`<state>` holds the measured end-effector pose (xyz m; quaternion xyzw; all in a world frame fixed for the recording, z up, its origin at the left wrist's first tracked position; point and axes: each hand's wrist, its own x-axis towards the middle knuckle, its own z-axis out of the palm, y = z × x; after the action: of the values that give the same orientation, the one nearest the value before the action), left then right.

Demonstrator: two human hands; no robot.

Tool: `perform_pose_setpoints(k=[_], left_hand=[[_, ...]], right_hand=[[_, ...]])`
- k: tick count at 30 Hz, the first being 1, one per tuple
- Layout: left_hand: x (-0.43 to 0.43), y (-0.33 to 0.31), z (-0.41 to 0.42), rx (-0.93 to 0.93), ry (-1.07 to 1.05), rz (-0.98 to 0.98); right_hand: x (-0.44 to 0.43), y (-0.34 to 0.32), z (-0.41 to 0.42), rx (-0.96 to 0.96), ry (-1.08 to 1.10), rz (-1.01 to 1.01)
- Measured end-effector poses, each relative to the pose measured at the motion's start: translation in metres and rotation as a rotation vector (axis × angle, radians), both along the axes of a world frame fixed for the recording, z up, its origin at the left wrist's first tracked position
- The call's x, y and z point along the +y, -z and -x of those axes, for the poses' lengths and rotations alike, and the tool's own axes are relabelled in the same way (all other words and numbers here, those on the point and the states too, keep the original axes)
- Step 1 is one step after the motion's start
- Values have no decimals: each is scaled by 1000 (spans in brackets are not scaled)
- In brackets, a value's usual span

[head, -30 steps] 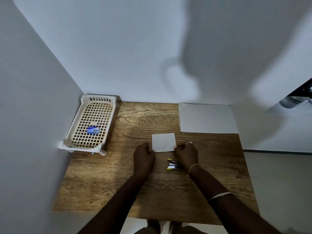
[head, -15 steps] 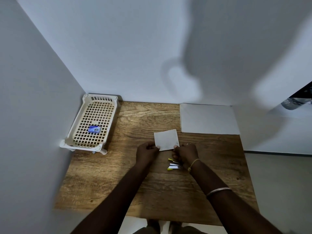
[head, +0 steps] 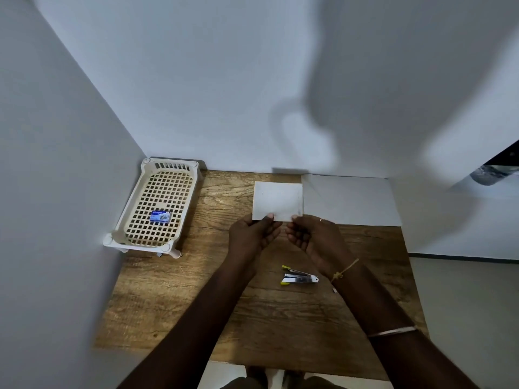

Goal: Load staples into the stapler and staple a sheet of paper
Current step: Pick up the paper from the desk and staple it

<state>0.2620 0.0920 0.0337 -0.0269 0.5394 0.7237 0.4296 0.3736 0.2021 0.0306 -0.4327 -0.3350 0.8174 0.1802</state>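
A: Hands first. Where are they?

B: Both raised over the middle of the wooden bench (head: pixel 174 299), forearms reaching in from the near edge. The left hand (head: pixel 251 237) has its palm turned toward the right, thumb on top of the folded sheet of paper (head: pixel 278 200), at its near-left corner. The right hand (head: pixel 314 238) mirrors it, palm turned left and partly upward, thumb at the sheet's near-right corner.

A: Fingers?

B: Pinched on the paper on both sides: thumbs above, the other fingers curled below its near edge. The sheet itself tips up and away from the person, clear of the bench top.

A: Anything on the wrists?

B: A knotted thread (head: pixel 344 269) at the right wrist, a thin bangle (head: pixel 393 331) further up that forearm, a ring on one right finger.

A: The stapler?

B: Lying on the bench, swung open, just below the right hand and beside that wrist; silver metal with yellow ends (head: pixel 299 276). No hand touches it.

A: Staples?

B: A small blue box of staples (head: pixel 160 216) sits in the cream plastic basket (head: pixel 132 209) at the far-left corner, against the wall. Well apart from the hands.

A: Else?

B: A larger white sheet (head: pixel 351 200) lies flat at the far right of the bench, its left edge just beside the held paper.
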Motion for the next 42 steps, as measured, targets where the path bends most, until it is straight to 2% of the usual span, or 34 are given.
perform_pose_setpoints(k=[10, 13, 16, 19, 22, 24, 28, 32, 42], left_hand=[[5, -85, 6, 108, -38, -246], [5, -94, 9, 121, -60, -262], [4, -99, 13, 112, -88, -251], [1, -99, 17, 111, -93, -252], [-2, -98, 20, 120, -102, -247], [-4, -97, 21, 124, -102, -246], [-5, -94, 23, 109, -106, -242], [-5, -93, 24, 100, -99, -245], [-5, -94, 25, 104, -103, -218]], right_hand=[[4, -91, 6, 206, -28, -222], [6, -99, 5, 202, -55, -394], [10, -81, -2, -4, -86, -729], [4, -34, -19, -355, -317, -1108], [-11, 13, -38, -622, -655, -1232], [-20, 35, -50, -719, -828, -1297], [-31, 63, -60, -781, -1002, -1438], [-35, 75, -60, -785, -986, -1520], [-36, 92, -63, -777, -912, -1485]])
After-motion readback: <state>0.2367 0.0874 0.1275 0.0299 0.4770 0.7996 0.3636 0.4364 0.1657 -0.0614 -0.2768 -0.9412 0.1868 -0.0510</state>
